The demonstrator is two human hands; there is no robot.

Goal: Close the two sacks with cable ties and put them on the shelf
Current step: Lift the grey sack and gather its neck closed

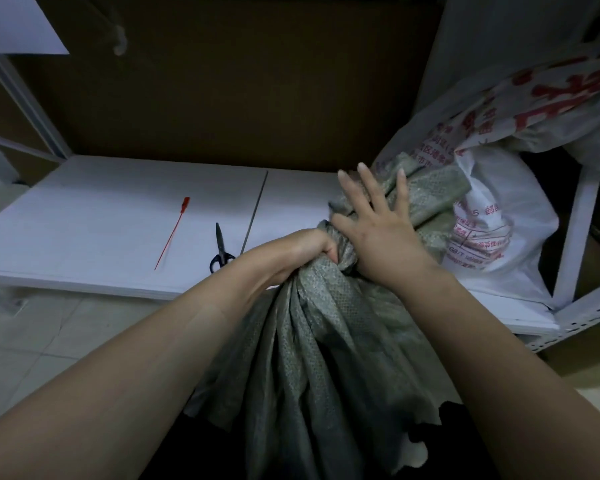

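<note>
One green sack (326, 341) was clenched at its bunched neck in the left hand (312, 249); the right hand (385, 237) (grip wide, fingers spread) was laid upon it.

Single head-worn wide-angle view, facing forward and steeply down along the person's forearms. Very close: left hand (312, 251) and right hand (381, 237) on the grey-green sack (326, 341) sit mid-frame. White shelf board (101, 220) just ahead, floor tiles (49, 341) lower left.
</note>
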